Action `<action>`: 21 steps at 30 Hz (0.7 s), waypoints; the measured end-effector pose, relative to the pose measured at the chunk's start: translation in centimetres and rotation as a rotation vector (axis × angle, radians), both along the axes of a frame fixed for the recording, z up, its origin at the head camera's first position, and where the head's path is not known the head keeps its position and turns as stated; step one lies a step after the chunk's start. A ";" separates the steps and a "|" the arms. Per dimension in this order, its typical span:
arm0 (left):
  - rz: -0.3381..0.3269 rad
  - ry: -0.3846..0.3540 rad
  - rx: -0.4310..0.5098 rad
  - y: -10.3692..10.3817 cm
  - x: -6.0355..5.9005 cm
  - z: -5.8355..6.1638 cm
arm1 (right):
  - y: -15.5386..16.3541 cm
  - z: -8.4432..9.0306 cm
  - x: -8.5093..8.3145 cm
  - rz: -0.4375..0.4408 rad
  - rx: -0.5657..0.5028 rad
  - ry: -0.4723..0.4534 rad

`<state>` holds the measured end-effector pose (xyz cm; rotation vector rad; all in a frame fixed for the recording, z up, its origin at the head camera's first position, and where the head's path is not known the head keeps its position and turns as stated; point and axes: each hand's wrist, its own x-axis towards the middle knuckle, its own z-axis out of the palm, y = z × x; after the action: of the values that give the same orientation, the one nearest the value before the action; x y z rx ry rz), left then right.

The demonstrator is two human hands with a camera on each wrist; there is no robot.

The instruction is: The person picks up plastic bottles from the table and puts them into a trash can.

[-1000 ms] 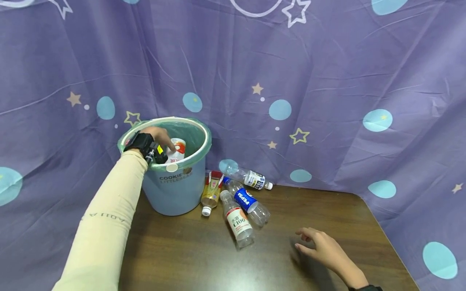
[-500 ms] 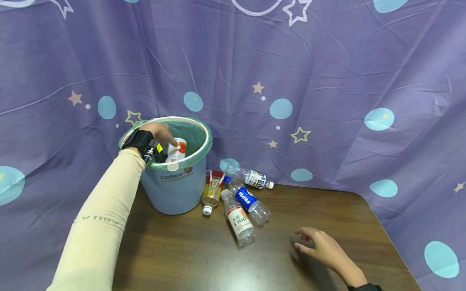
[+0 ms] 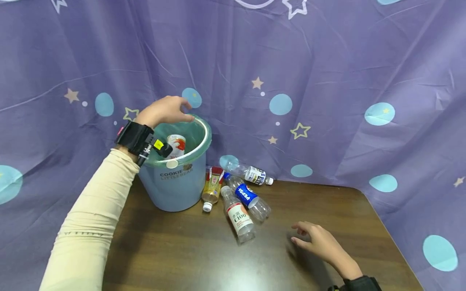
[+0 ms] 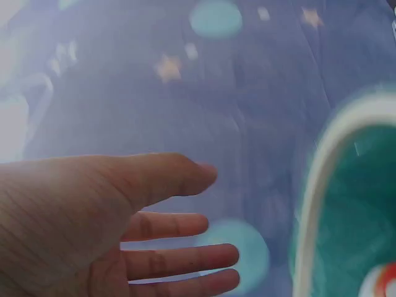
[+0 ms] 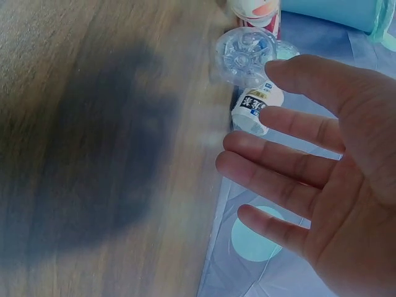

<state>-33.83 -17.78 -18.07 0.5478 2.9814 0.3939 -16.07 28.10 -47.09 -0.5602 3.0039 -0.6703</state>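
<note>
My left hand [image 3: 165,111] hovers above the rim of the blue bucket [image 3: 174,190], which is lined with a green bag. Its fingers are loosely spread and hold nothing, as the left wrist view also shows. Inside the bucket a white and red container [image 3: 176,146] stands near the front wall. Over the right part of the table, my right hand [image 3: 320,242] has relaxed fingers with nothing between them. Left of it lie a C100 bottle [image 3: 238,216], a Pepsi bottle [image 3: 247,195], a white-labelled clear bottle [image 3: 255,175] and a yellow-labelled bottle [image 3: 212,188].
The brown wooden table [image 3: 174,250] ends at a rounded corner on the right. A purple curtain [image 3: 327,60] with stars and blue dots hangs right behind the bucket and bottles. The bucket's white handle [image 3: 205,129] rests along its rim.
My left hand has let go of the white and red container and risen out of the bucket. The container stays inside. My right hand has barely moved.
</note>
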 end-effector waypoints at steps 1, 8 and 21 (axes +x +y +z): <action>-0.010 0.036 0.000 0.5 0.6 0.2 | 0.0 0.1 0.0 -0.002 0.000 0.001; -0.089 0.296 0.099 4.4 5.3 -0.5 | -0.2 0.1 0.2 -0.002 -0.007 0.020; -0.181 0.348 0.231 6.6 10.9 -12.7 | -1.2 0.4 0.8 -0.039 -0.017 0.065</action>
<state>-22.94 -11.20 -30.80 0.9961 3.1905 0.6966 -15.31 26.91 -46.69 -0.5354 3.0798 -0.6937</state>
